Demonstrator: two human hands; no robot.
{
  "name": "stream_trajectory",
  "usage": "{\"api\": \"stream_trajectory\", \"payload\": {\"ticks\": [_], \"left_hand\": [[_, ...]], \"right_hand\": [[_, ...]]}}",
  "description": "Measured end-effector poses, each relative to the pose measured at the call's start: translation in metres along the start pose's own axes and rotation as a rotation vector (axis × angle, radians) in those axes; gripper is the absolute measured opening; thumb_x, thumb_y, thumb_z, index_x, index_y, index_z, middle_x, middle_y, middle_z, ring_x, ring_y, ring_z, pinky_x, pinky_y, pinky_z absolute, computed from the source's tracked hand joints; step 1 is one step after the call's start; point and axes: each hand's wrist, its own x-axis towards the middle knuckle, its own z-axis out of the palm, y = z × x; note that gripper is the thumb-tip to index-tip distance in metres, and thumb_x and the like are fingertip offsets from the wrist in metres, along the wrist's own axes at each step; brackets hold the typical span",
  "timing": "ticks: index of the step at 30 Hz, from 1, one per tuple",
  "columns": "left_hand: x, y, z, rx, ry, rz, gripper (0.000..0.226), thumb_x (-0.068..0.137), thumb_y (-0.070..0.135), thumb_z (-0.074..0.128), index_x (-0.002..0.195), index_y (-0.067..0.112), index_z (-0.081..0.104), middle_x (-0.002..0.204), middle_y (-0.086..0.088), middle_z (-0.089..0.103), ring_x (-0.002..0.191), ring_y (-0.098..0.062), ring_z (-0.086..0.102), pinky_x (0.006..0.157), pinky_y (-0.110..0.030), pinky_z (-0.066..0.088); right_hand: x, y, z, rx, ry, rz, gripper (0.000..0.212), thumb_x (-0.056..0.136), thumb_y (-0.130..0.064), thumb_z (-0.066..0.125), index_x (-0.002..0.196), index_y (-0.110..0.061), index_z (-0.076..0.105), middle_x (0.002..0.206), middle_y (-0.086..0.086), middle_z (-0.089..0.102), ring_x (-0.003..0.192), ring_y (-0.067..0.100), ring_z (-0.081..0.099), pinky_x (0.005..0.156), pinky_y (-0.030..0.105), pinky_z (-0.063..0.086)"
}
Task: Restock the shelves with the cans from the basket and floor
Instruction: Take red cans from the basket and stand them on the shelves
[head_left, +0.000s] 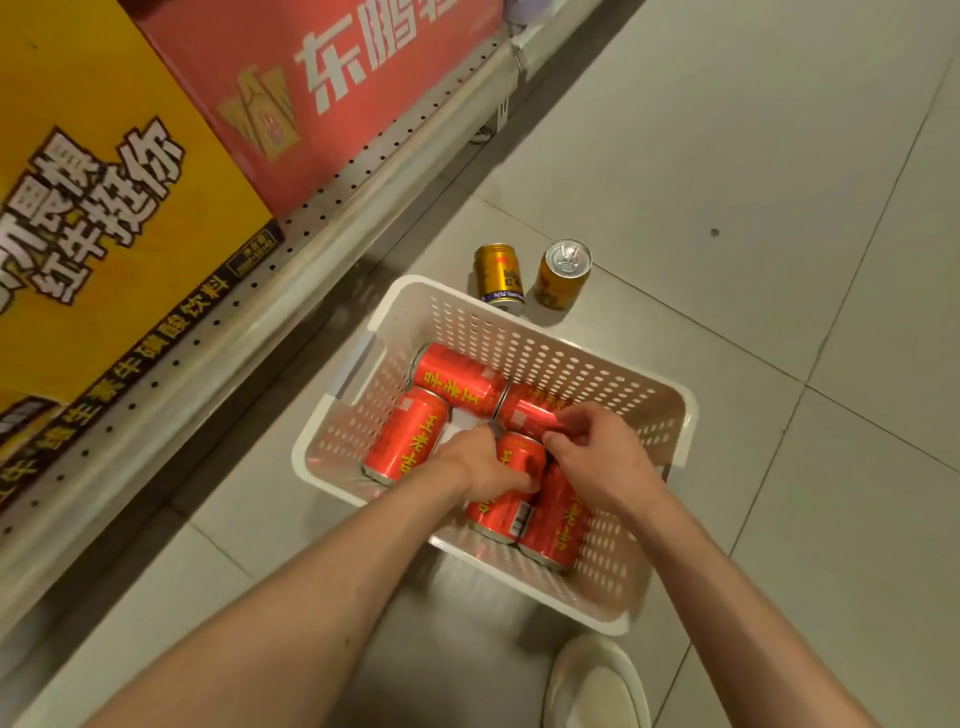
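Observation:
A white perforated basket (524, 332) stands on the floor with several red cans lying in it. My left hand (480, 465) grips a red can (506, 506) near the middle of the basket. My right hand (597, 457) curls its fingers over another red can (524, 410) toward the far right of the basket. Two more red cans (405, 436) lie at the left and far side, and one (556, 525) lies under my right wrist. Beyond the basket two gold cans stand on the floor, one (497, 274) on the left and one (563, 273) on the right.
The bottom shelf (291, 291) with a perforated metal deck runs along the left, carrying a yellow carton (93, 208) and a red carton (332, 88). Grey floor tiles (753, 182) stretch to the right. A white shoe (597, 686) is near the basket's close corner.

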Motion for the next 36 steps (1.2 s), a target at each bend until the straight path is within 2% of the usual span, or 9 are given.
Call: {"api": "stream_trajectory", "payload": {"ticks": [7, 12, 14, 17, 21, 23, 25, 28, 36], "left_hand": [[0.012, -0.005, 0.01, 0.01, -0.03, -0.037, 0.064, 0.068, 0.033, 0.089, 0.124, 0.017, 0.063, 0.114, -0.011, 0.073, 0.105, -0.03, 0.071, 0.094, -0.044, 0.058], [0.004, -0.009, -0.014, 0.167, 0.05, 0.032, 0.035, 0.068, 0.048, 0.085, 0.088, 0.034, 0.06, 0.09, 0.007, 0.071, 0.09, -0.017, 0.072, 0.083, -0.029, 0.057], [-0.004, -0.013, -0.027, 0.166, 0.074, 0.05, 0.041, 0.066, 0.049, 0.086, 0.094, 0.03, 0.063, 0.094, 0.004, 0.074, 0.091, -0.017, 0.072, 0.086, -0.033, 0.058], [-0.019, -0.014, -0.047, 0.144, 0.162, 0.123, 0.058, 0.065, 0.048, 0.087, 0.11, 0.024, 0.06, 0.104, 0.002, 0.074, 0.094, -0.017, 0.072, 0.088, -0.038, 0.059], [-0.046, -0.007, -0.073, 0.043, 0.206, 0.261, 0.06, 0.069, 0.048, 0.088, 0.115, 0.039, 0.051, 0.101, 0.018, 0.072, 0.086, 0.005, 0.07, 0.078, -0.017, 0.058], [-0.059, -0.005, -0.084, 0.078, 0.269, 0.304, 0.063, 0.067, 0.056, 0.086, 0.116, 0.043, 0.048, 0.095, 0.026, 0.066, 0.088, 0.008, 0.067, 0.079, -0.019, 0.056], [-0.07, -0.004, -0.092, 0.103, 0.318, 0.327, 0.067, 0.066, 0.061, 0.084, 0.119, 0.041, 0.05, 0.096, 0.025, 0.065, 0.092, 0.005, 0.066, 0.082, -0.023, 0.056], [-0.083, -0.008, -0.104, 0.126, 0.353, 0.355, 0.075, 0.066, 0.064, 0.082, 0.129, 0.038, 0.05, 0.101, 0.023, 0.066, 0.091, 0.008, 0.064, 0.075, -0.012, 0.05], [-0.108, -0.02, -0.111, 0.1, 0.392, 0.382, 0.075, 0.071, 0.06, 0.083, 0.133, 0.037, 0.048, 0.099, 0.029, 0.062, 0.091, 0.016, 0.06, 0.068, -0.004, 0.047]], "right_hand": [[0.002, 0.001, -0.005, 0.109, 0.027, 0.023, 0.034, 0.097, -0.031, 0.069, 0.129, -0.019, 0.064, 0.114, -0.007, 0.065, 0.103, 0.013, 0.062, 0.091, 0.033, 0.052], [0.004, 0.001, -0.008, 0.107, 0.041, -0.018, 0.036, 0.098, -0.031, 0.066, 0.131, -0.02, 0.064, 0.119, -0.006, 0.068, 0.096, 0.007, 0.063, 0.08, 0.028, 0.052], [0.005, -0.001, -0.007, 0.006, 0.065, -0.064, 0.038, 0.097, -0.028, 0.066, 0.134, -0.017, 0.063, 0.124, 0.0, 0.07, 0.107, 0.017, 0.066, 0.089, 0.032, 0.052], [0.009, -0.005, 0.0, -0.23, 0.075, -0.176, 0.035, 0.097, -0.025, 0.065, 0.13, -0.011, 0.063, 0.121, 0.007, 0.071, 0.109, 0.027, 0.067, 0.086, 0.031, 0.049], [0.013, -0.01, 0.024, -0.616, 0.085, -0.272, 0.04, 0.098, -0.023, 0.064, 0.135, -0.012, 0.054, 0.132, 0.012, 0.062, 0.117, 0.033, 0.06, 0.099, 0.041, 0.048], [0.013, -0.01, 0.035, -0.739, 0.113, -0.276, 0.044, 0.1, -0.025, 0.062, 0.14, -0.012, 0.049, 0.138, 0.012, 0.056, 0.121, 0.032, 0.056, 0.101, 0.043, 0.048], [0.013, -0.009, 0.042, -0.803, 0.139, -0.27, 0.044, 0.102, -0.029, 0.058, 0.141, -0.012, 0.048, 0.139, 0.012, 0.053, 0.123, 0.033, 0.054, 0.099, 0.045, 0.048], [0.013, -0.009, 0.046, -0.849, 0.181, -0.257, 0.041, 0.102, -0.031, 0.059, 0.138, -0.013, 0.048, 0.136, 0.011, 0.054, 0.121, 0.031, 0.055, 0.097, 0.045, 0.05], [0.015, -0.012, 0.054, -1.001, 0.157, -0.279, 0.046, 0.09, -0.017, 0.069, 0.13, -0.012, 0.047, 0.127, 0.011, 0.057, 0.114, 0.029, 0.058, 0.086, 0.044, 0.053]]}}
